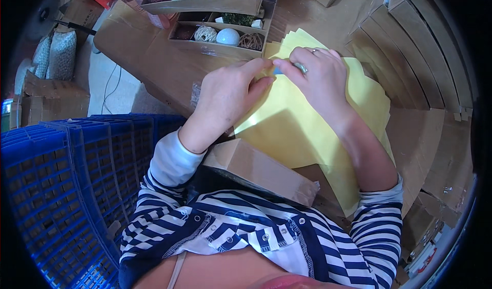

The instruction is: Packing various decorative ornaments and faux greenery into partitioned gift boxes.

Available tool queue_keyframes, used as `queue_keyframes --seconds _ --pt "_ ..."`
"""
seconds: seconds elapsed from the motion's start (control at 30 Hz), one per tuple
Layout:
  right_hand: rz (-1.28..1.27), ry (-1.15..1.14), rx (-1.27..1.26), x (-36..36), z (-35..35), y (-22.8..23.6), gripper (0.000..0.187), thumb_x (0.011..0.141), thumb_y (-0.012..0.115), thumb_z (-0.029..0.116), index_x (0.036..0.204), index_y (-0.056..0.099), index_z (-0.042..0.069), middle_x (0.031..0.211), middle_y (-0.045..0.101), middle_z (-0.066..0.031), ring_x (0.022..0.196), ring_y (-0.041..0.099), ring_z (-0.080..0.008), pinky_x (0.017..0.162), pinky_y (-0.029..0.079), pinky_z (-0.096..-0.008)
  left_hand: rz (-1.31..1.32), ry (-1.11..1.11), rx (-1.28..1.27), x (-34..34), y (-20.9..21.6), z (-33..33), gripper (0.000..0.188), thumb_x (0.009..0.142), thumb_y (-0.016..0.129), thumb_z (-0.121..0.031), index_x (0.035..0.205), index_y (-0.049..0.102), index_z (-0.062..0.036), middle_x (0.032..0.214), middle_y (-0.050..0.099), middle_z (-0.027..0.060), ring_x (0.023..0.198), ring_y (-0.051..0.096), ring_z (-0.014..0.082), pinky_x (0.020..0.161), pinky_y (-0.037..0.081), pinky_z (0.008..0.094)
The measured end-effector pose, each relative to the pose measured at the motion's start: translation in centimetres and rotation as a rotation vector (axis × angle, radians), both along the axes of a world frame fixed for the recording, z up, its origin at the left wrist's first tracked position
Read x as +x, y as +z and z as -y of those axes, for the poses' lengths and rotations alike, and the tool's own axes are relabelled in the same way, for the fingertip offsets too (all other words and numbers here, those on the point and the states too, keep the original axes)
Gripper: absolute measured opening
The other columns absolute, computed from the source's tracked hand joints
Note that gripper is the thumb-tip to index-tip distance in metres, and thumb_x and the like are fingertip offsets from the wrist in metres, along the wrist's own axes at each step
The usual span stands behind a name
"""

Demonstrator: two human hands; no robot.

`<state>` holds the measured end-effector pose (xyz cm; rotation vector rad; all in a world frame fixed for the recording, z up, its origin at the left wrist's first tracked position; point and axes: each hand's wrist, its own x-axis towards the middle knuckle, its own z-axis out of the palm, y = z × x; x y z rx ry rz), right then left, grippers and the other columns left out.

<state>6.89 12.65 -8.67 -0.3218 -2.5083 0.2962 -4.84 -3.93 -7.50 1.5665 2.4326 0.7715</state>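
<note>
Over a stack of yellow paper sheets (287, 135), my two hands meet fingertip to fingertip. My left hand (228, 91) is closed in a pinch of thumb and forefinger; what lies between them is too small to make out. Tucked under the fingers of my right hand (323, 78) is a small shiny greenish object (300, 68), its kind unclear. A small blue patch (278, 70) shows just below the meeting fingertips. Close to my body, a brown cardboard box (261, 168), seemingly wrapped in clear film, rests at the near edge of the sheets.
Divided cardboard trays (220, 45) with decorative balls stand at the far side. Brown cartons (405, 48) line the right. A blue plastic crate (77, 181) is at my left; beyond it, bubble-wrap bags (61, 55) sit above a carton (54, 102).
</note>
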Motion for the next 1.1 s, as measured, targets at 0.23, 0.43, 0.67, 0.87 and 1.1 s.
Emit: queue_keyframes --seconds 0.23,0.43,0.67,0.87,1.1 --pt "0.027 -0.087 -0.029 0.0 -0.1 -0.5 0.032 0.085 0.074 0.036 0.068 0.062 0.012 0.062 0.062 -0.0017 0.064 0.062 -0.0233 0.068 0.042 -0.0382 0.046 0.019 0.014 -0.1 -0.2 0.0 0.029 0.091 0.070 -0.030 0.118 0.069 -0.0213 0.068 0.066 0.0084 0.061 0.066 0.0279 0.059 0.052 0.0388" --pt "0.006 -0.018 0.004 -0.1 -0.1 -0.5 0.031 0.086 0.073 0.037 0.070 0.063 0.012 0.064 0.063 -0.0019 0.067 0.063 -0.0229 0.069 0.042 -0.0379 0.015 -0.006 0.015 -0.3 -0.3 0.0 0.031 0.091 0.070 -0.030 0.121 0.068 -0.0215 0.066 0.063 0.0090 0.060 0.064 0.0277 0.057 0.050 0.0385" --pt "-0.041 -0.003 -0.085 -0.1 -0.2 -0.2 0.033 0.085 0.075 0.038 0.068 0.064 0.012 0.060 0.061 -0.0020 0.063 0.062 -0.0227 0.066 0.043 -0.0381 0.049 -0.005 0.028 -0.4 -0.1 -0.2 0.019 0.092 0.067 -0.027 0.108 0.068 -0.0178 0.067 0.065 0.0097 0.062 0.065 0.0296 0.058 0.051 0.0396" --pt "-0.031 -0.136 -0.253 -0.1 -0.5 -0.8 0.035 0.087 0.074 0.039 0.071 0.066 0.010 0.061 0.063 -0.0074 0.062 0.064 -0.0306 0.062 0.047 -0.0427 0.201 0.023 0.124 -0.3 1.3 0.9 0.009 0.089 0.071 -0.018 0.097 0.070 -0.0130 0.078 0.067 0.0091 0.067 0.067 0.0256 0.060 0.052 0.0364" --pt "0.055 -0.133 -0.295 0.2 -1.0 -0.8 0.040 0.092 0.066 0.047 0.076 0.071 0.011 0.068 0.067 -0.0101 0.067 0.066 -0.0342 0.065 0.050 -0.0457 0.108 -0.416 0.313 1.1 9.9 2.9 0.010 0.084 0.073 -0.003 0.093 0.071 -0.0035 0.100 0.068 0.0089 0.093 0.062 0.0216 0.084 0.045 0.0332"
